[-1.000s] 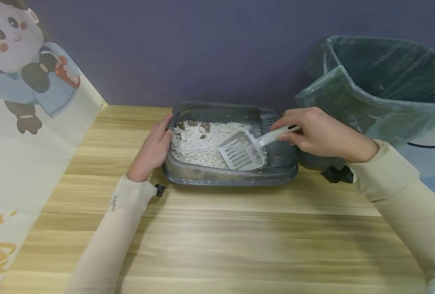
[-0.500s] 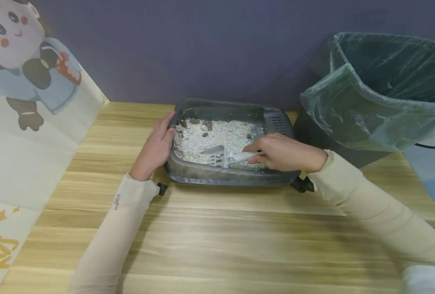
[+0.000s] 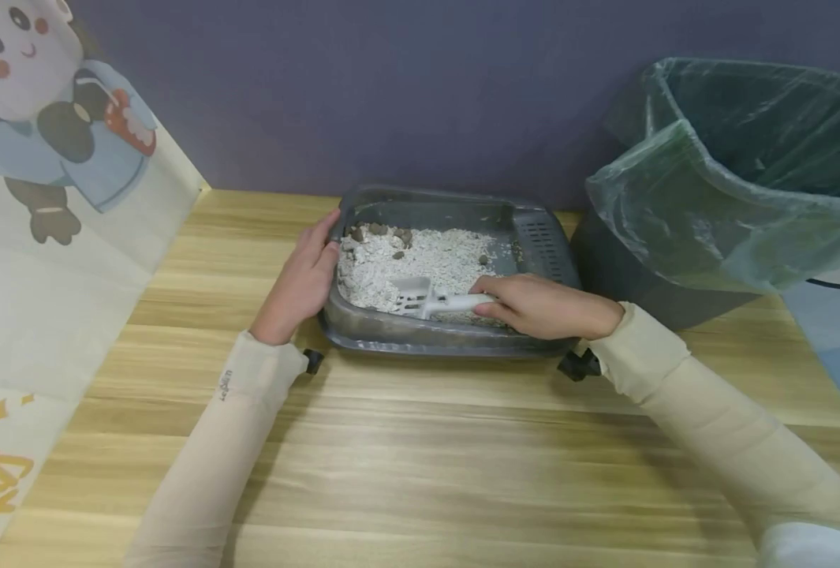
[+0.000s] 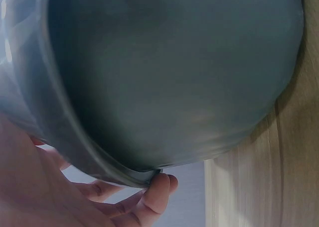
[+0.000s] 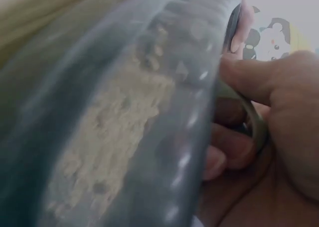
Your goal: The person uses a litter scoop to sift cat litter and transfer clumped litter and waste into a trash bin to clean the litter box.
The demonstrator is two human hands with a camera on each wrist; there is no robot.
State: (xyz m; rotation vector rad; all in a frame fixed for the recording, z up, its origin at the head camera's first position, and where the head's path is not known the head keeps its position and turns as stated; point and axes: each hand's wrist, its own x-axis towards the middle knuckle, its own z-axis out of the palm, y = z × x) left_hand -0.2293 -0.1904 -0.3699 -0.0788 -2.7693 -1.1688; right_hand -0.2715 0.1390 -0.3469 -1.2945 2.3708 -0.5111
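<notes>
A dark grey litter box (image 3: 420, 339) holds pale granular litter (image 3: 441, 251), with several brown clumps (image 3: 377, 229) mostly at its back left. My left hand (image 3: 297, 278) grips the box's left rim; in the left wrist view its fingers (image 4: 157, 194) curl under the rim's edge. My right hand (image 3: 543, 306) holds a white litter scoop (image 3: 455, 303) by its handle, low over the front of the box. The scoop's slotted head dips into the litter, partly hidden by it. In the right wrist view, fingers wrap the curved handle end (image 5: 258, 125) beside the box wall.
A grey bin (image 3: 647, 272) lined with a translucent green bag (image 3: 711, 213) stands to the right of the box. A dark wall (image 3: 405, 95) rises behind the wooden tabletop (image 3: 420, 457). On the left is a cartoon-printed panel (image 3: 121, 276).
My right hand has come left and toward me from the box's right end, bringing the scoop from above the litter down into it. My left hand keeps its place on the rim.
</notes>
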